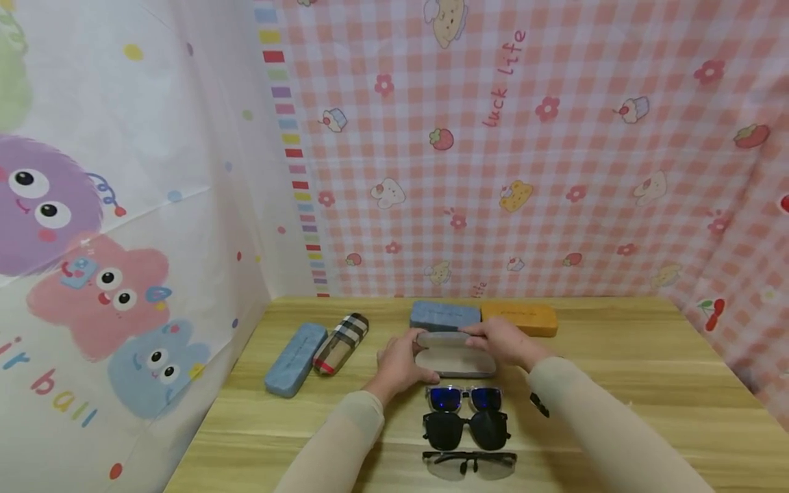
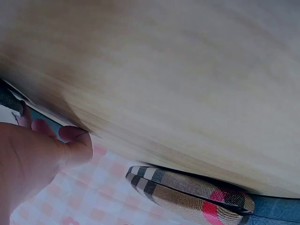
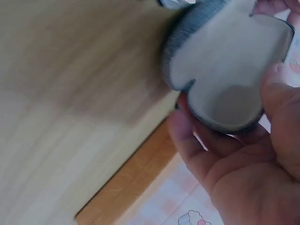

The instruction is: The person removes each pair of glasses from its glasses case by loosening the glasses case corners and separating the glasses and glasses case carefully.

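A grey glasses case (image 1: 456, 363) with a pale lining stands open on the wooden table, between my two hands. My left hand (image 1: 399, 363) grips its left end, thumb at the front corner. At the raised lid, my right hand (image 1: 507, 340) holds the right side; in the right wrist view its thumb lies on the pale lining (image 3: 229, 65) and its other fingers go behind the lid. Just in front of the case lie sunglasses with blue lenses (image 1: 465, 398). The left wrist view shows the left hand (image 2: 37, 154) at the picture's edge, with little of the case visible.
Black sunglasses (image 1: 446, 431) and rimless-looking glasses (image 1: 440, 467) lie nearer me in the same column. Behind the open case are a blue case (image 1: 445, 315) and an orange case (image 1: 524, 320). To the left lie another blue case (image 1: 296, 359) and a plaid case (image 1: 342, 344).
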The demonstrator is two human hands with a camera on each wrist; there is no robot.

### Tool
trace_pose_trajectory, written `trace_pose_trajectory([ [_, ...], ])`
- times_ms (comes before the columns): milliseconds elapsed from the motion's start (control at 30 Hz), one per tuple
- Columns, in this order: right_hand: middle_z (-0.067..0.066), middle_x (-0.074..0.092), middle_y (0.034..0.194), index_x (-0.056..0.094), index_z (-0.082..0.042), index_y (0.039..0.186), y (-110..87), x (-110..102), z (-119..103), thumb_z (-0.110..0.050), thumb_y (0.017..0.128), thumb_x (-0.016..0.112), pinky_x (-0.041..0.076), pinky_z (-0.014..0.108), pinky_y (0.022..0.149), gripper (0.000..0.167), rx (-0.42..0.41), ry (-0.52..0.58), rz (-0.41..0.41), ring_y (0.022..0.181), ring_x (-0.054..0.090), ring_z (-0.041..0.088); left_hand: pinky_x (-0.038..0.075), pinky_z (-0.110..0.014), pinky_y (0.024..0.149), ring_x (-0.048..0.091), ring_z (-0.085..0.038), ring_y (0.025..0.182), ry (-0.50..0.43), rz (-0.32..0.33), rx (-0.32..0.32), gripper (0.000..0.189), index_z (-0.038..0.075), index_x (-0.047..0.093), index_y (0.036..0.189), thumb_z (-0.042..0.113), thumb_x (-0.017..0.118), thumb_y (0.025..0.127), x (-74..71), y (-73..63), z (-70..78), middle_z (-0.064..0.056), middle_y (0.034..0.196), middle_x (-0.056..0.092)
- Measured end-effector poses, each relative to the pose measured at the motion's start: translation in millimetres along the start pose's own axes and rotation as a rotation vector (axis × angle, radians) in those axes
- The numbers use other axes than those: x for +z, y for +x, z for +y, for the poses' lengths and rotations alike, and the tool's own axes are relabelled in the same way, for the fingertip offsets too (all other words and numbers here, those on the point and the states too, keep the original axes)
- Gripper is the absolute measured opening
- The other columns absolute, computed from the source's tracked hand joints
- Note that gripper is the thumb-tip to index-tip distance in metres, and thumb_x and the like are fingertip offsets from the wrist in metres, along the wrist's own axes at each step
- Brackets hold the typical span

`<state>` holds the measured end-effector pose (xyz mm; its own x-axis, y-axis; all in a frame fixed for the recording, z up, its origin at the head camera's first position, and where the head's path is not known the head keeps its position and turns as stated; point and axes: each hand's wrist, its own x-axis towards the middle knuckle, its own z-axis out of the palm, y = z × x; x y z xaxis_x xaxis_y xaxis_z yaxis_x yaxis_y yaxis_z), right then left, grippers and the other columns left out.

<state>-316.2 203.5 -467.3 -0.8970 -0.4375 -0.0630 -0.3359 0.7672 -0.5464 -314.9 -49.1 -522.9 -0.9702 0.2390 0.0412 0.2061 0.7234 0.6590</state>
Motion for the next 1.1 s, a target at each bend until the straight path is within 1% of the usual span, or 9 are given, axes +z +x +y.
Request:
trace_pose_trajectory([
  [133, 0.019, 0.067, 0.146, 0.061, -0.007, 0.151, -3.9, 6, 3, -0.019, 0.108, 0.063, 0.061, 0.049, 0.098, 0.045, -0.044, 0.008, 0.010, 0.122, 0.072, 0.035, 0.036, -0.060, 0.108, 0.058, -0.027, 0.120, -0.002, -0.001, 0.012, 0.086, 0.025, 0.062, 0.145, 0.034, 0.103, 0.070, -1.0, -1.6, -1.3, -0.001, 0.127, 0.076],
  [300, 0.022, 0.066, 0.146, 0.058, -0.006, 0.153, -8.2, 14, 3, -0.018, 0.108, 0.063, 0.063, 0.043, 0.094, 0.046, -0.089, -0.020, 0.014, 0.119, 0.075, 0.033, 0.037, -0.058, 0.104, 0.058, -0.023, 0.113, 0.008, -0.002, 0.017, 0.081, 0.029, 0.065, 0.142, 0.037, 0.102, 0.070, 0.8, -0.9, -5.9, -0.002, 0.120, 0.074],
  [333, 0.022, 0.066, 0.146, 0.058, -0.005, 0.153, -9.3, 16, 4, -0.017, 0.108, 0.063, 0.063, 0.043, 0.094, 0.046, -0.108, -0.036, 0.023, 0.121, 0.074, 0.033, 0.037, -0.057, 0.103, 0.057, -0.023, 0.111, 0.010, -0.002, 0.015, 0.080, 0.030, 0.065, 0.141, 0.037, 0.102, 0.070, 1.3, -0.7, -6.8, -0.002, 0.118, 0.074],
  [467, 0.022, 0.071, 0.139, 0.061, -0.004, 0.150, -13.9, 24, 5, -0.015, 0.107, 0.066, 0.064, 0.040, 0.089, 0.045, -0.207, -0.131, 0.085, 0.113, 0.078, 0.032, 0.037, -0.055, 0.100, 0.056, -0.022, 0.109, 0.009, -0.002, 0.012, 0.075, 0.031, 0.067, 0.136, 0.037, 0.103, 0.070, 2.6, -0.4, -8.9, -0.002, 0.115, 0.073],
  [600, 0.025, 0.071, 0.136, 0.064, -0.004, 0.148, -18.7, 32, 8, -0.016, 0.103, 0.071, 0.063, 0.046, 0.091, 0.047, -0.270, -0.234, 0.134, 0.115, 0.075, 0.037, 0.036, -0.055, 0.100, 0.056, -0.022, 0.110, 0.005, -0.007, 0.012, 0.064, 0.032, 0.069, 0.129, 0.036, 0.101, 0.073, 2.0, -1.7, -7.7, -0.003, 0.120, 0.076],
  [700, 0.027, 0.070, 0.136, 0.065, -0.005, 0.147, -22.3, 37, 10, -0.017, 0.101, 0.074, 0.062, 0.050, 0.093, 0.048, -0.288, -0.284, 0.158, 0.117, 0.073, 0.040, 0.036, -0.056, 0.101, 0.055, -0.023, 0.111, 0.001, -0.016, 0.017, 0.058, 0.033, 0.069, 0.125, 0.036, 0.100, 0.075, 0.6, -2.2, -5.0, -0.002, 0.123, 0.077],
  [833, 0.021, 0.073, 0.133, 0.067, -0.008, 0.145, -23.2, 39, 12, -0.017, 0.099, 0.077, 0.062, 0.048, 0.091, 0.048, -0.307, -0.313, 0.206, 0.112, 0.074, 0.035, 0.036, -0.055, 0.100, 0.054, -0.023, 0.112, 0.010, -0.019, 0.027, 0.059, 0.032, 0.069, 0.126, 0.036, 0.100, 0.075, -0.9, -0.4, -2.3, -0.001, 0.124, 0.077],
  [933, 0.019, 0.073, 0.132, 0.068, -0.009, 0.144, -23.2, 38, 13, -0.019, 0.097, 0.079, 0.062, 0.048, 0.091, 0.049, -0.295, -0.299, 0.202, 0.112, 0.073, 0.033, 0.035, -0.055, 0.101, 0.054, -0.022, 0.112, 0.017, -0.023, 0.024, 0.060, 0.033, 0.069, 0.127, 0.037, 0.100, 0.075, -0.4, 1.1, -2.3, 0.000, 0.125, 0.077],
  [1100, 0.020, 0.072, 0.132, 0.069, -0.009, 0.143, -24.0, 36, 13, -0.019, 0.095, 0.082, 0.062, 0.047, 0.092, 0.050, -0.295, -0.293, 0.177, 0.113, 0.072, 0.033, 0.034, -0.055, 0.103, 0.053, -0.021, 0.112, 0.019, -0.042, 0.020, 0.060, 0.034, 0.068, 0.127, 0.036, 0.099, 0.076, 0.1, 2.2, -3.5, 0.000, 0.126, 0.076],
])
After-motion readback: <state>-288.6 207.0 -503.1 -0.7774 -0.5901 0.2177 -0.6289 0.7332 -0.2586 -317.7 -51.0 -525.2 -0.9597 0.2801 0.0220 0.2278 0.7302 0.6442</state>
